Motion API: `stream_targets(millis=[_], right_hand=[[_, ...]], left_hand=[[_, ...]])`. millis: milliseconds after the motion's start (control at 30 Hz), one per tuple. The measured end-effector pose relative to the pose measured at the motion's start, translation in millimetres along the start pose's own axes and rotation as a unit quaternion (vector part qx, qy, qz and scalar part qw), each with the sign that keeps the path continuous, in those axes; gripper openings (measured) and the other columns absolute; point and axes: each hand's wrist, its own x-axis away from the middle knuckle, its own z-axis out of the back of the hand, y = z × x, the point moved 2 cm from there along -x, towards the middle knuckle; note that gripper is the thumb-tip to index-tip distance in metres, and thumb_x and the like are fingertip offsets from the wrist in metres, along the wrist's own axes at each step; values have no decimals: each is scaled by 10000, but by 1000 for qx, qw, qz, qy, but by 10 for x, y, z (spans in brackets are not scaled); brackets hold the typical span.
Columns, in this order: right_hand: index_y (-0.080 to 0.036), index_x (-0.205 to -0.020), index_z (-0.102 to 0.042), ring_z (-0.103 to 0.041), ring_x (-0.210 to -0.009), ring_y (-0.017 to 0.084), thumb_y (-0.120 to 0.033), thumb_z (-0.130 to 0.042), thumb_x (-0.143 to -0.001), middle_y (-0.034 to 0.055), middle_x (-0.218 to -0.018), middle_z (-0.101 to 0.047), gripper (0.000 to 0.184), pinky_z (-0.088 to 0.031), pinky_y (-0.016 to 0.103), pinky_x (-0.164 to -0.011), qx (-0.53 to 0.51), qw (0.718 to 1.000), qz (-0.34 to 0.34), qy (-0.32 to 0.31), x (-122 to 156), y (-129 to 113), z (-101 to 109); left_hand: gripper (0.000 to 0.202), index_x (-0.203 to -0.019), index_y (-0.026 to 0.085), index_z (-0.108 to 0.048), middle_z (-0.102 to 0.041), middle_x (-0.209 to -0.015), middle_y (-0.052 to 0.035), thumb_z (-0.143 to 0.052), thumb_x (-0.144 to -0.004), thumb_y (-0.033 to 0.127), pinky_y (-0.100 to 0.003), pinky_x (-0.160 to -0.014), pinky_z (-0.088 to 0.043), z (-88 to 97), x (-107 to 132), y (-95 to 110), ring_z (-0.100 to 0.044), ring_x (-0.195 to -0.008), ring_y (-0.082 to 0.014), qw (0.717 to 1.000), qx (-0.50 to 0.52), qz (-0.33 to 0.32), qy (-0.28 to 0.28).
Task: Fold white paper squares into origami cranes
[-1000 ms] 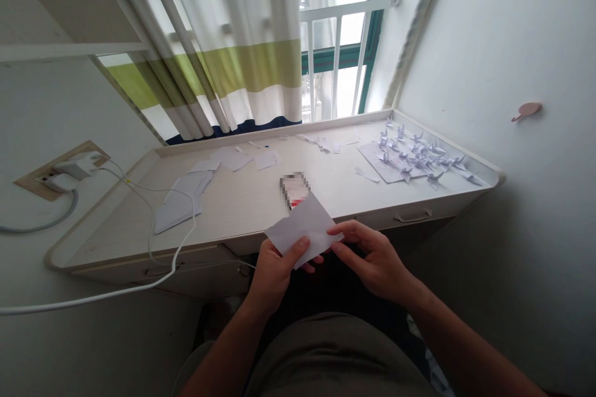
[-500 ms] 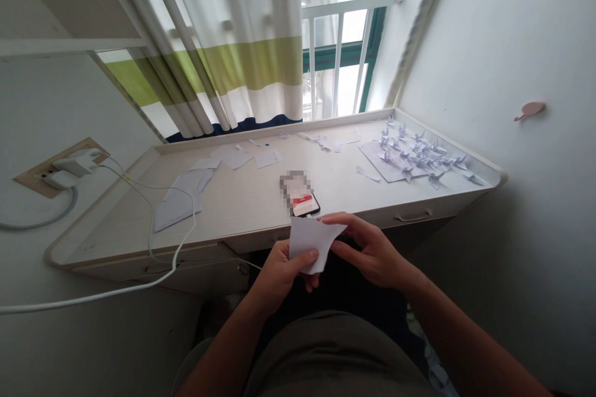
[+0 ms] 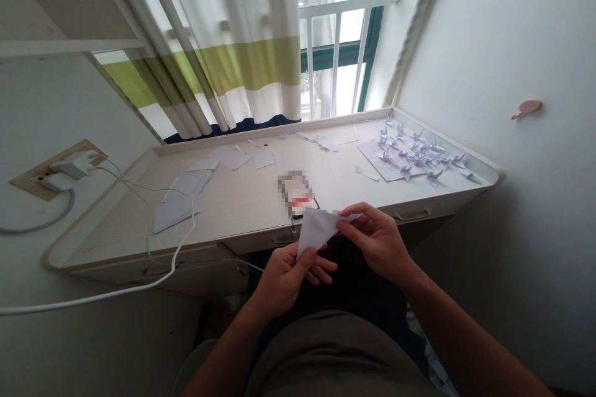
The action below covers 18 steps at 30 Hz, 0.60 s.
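Observation:
A piece of white paper (image 3: 316,229), bent into a roughly triangular shape, is held up just in front of the desk's front edge. My left hand (image 3: 291,270) pinches its lower left corner under the thumb, with the other fingers loosely spread behind. At the paper's right corner, my right hand (image 3: 375,236) grips between thumb and fingers. Right behind the paper lies a phone (image 3: 298,195) on the desk, its screen blurred out and its lower end partly covered. Any creases on the paper's far side are hidden.
Several folded paper cranes (image 3: 414,152) crowd the right end of the desk (image 3: 242,198), some on a flat sheet. Paper sheets (image 3: 179,201) lie at the left, and scraps (image 3: 321,141) along the back. A white cable (image 3: 179,248) hangs across the left front from the wall socket (image 3: 58,170).
The paper has turned from a flatter, squarish sheet to a folded triangular shape. My right hand has closed on its right corner, and my left fingers have spread out beneath it.

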Motion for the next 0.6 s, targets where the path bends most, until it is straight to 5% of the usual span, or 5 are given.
stream_targets(millis=[233,367,600], right_hand=[[-204,-932,-666,-684,-712,167,-413,-801,-855,20,-793,-734,260,-570,301,-682,-33,999,-27,-33,-10,20,3],[-209,-891,-641,-654,-732,159,-413,-788,-866,18,-809,-709,252,-544,291,-697,-64,993,-40,-94,6,17,-17],[-216,-822,-637,-639,-821,189,-364,-576,-1005,44,-889,-698,243,-542,311,-741,44,992,24,-117,31,39,1]], left_hand=[[572,-1112,105,-741,-798,-1020,-193,-597,-942,631,-282,-590,-567,12,-9,1,-766,-763,-235,1000,16,-1,-16],[489,-1179,148,-727,-790,-1042,-128,-684,-915,558,-275,-653,-578,89,-61,77,-741,-814,-213,997,12,-48,56],[372,-907,146,-809,-776,-807,-41,-839,-778,493,-254,-627,-523,161,-134,61,-657,-687,-165,984,21,-38,176]])
